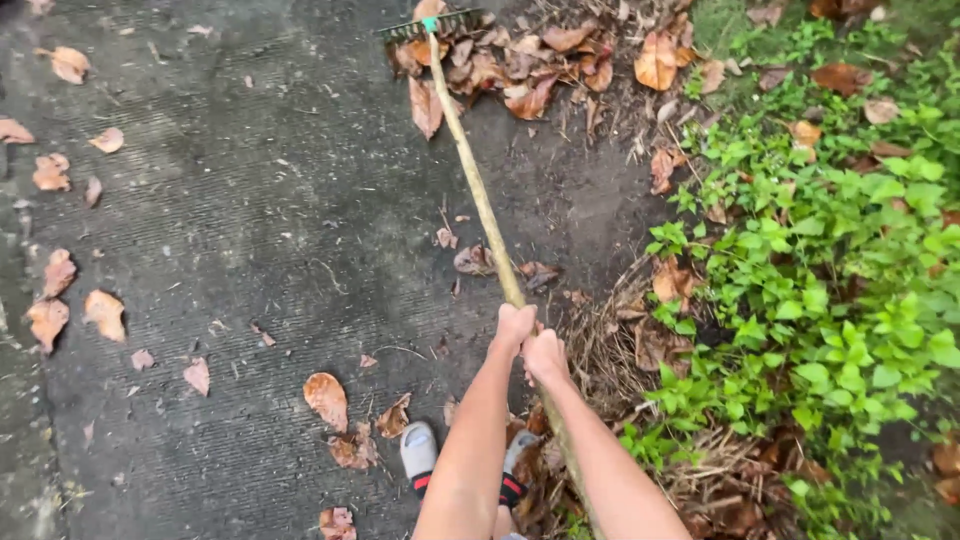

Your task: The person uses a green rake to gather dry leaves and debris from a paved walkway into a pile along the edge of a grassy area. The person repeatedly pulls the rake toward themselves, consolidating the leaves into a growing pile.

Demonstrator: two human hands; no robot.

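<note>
Left hand [515, 325] and right hand [545, 355], fingers closed around the rake [470, 170] handle, hold its head against a leaf pile [530, 65] at the pavement's [250, 220] far edge, with green plants [830, 260] bordering the right side.

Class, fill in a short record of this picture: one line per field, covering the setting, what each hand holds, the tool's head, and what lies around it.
setting: grey concrete path beside green plants
left hand: gripped on the rake handle
right hand: gripped on the same handle, just below the left
rake head: green tines, at the far end, resting on a pile of brown leaves
loose leaves: scattered over the path
feet: grey sandals near the bottom edge
</note>
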